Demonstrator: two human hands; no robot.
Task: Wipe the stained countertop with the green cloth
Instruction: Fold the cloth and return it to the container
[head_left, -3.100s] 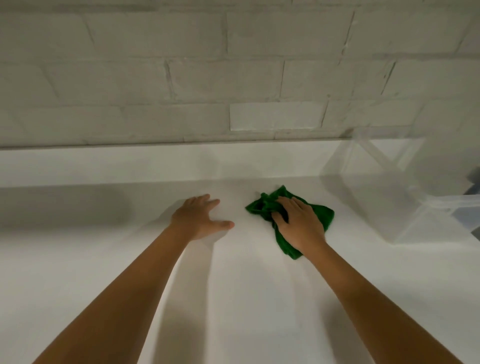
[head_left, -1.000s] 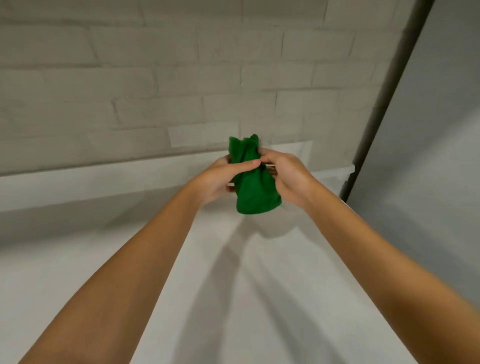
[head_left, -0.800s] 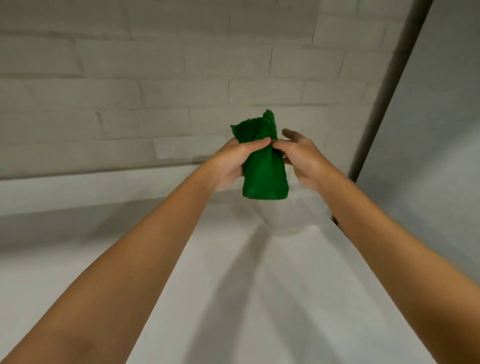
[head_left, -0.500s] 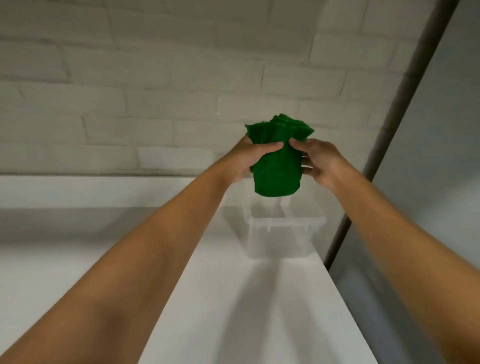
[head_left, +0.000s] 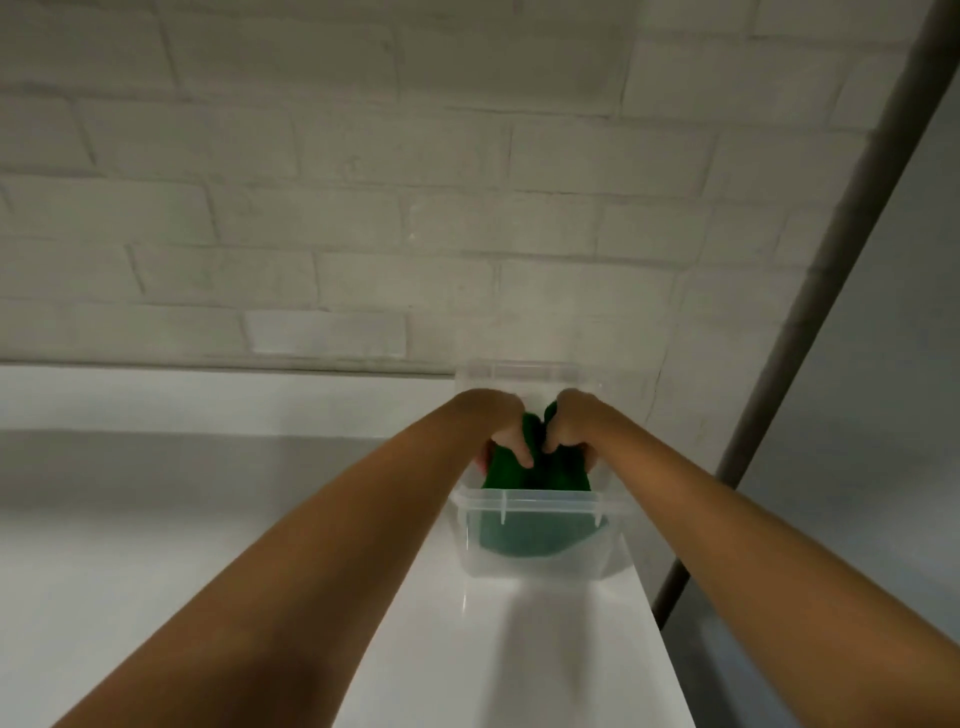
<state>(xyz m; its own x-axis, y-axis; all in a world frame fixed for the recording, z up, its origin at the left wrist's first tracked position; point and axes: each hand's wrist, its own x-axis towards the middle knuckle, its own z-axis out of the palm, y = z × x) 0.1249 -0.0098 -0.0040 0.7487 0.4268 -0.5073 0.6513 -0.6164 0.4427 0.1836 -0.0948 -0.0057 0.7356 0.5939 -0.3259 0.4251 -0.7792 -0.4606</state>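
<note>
The green cloth (head_left: 530, 525) is folded and sits inside a clear plastic box (head_left: 540, 566) at the right end of the white countertop (head_left: 156, 545). Both my hands reach down into the box. My left hand (head_left: 501, 428) grips the cloth's top on the left side. My right hand (head_left: 569, 423) grips it on the right side. The lower half of the cloth shows through the box's front wall. My fingertips are partly hidden by the cloth.
A white brick wall (head_left: 363, 208) runs behind the countertop. The counter's right edge (head_left: 660, 649) drops off just beyond the box. A grey pipe (head_left: 810, 301) slants up along the right, with a grey wall behind it.
Earlier my right hand wiped the counter with the cloth. Then both hands lifted and folded it in the air. Now they have lowered it into the clear box.
</note>
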